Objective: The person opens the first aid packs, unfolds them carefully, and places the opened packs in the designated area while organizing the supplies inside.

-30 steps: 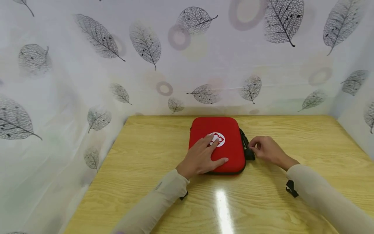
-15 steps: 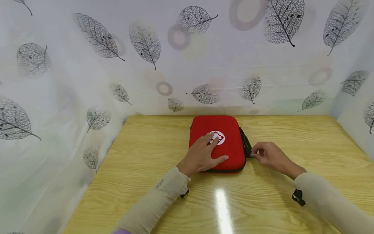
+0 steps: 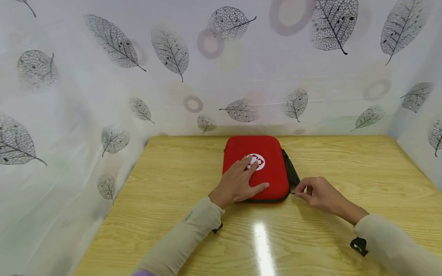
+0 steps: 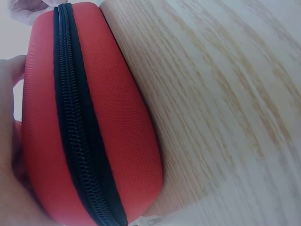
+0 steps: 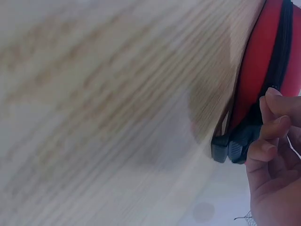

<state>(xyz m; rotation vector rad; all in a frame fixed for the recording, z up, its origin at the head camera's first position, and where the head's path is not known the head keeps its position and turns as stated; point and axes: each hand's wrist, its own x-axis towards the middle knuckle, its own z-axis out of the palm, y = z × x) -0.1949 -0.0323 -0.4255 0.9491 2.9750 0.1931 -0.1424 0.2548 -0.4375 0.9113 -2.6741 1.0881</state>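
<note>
Hands (image 3: 238, 182) at case (image 3: 271, 165) — wooden table (image 3: 172, 165) (leafy backdrop (image 3: 272, 65)).

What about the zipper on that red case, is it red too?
No, the zipper running along the red case is black.

Red case (image 3: 274, 165) under my left hand (image 3: 236, 184), black zipper (image 5: 281, 47) at my right hand (image 3: 321, 193), yellow wood-grained table (image 3: 183, 168), pale leaf-patterned backdrop (image 3: 262, 69) beyond

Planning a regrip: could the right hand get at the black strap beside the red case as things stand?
Probably yes: the right hand is right by the black strap, with nothing visible blocking it, though it is pinching at the zipper.
</note>
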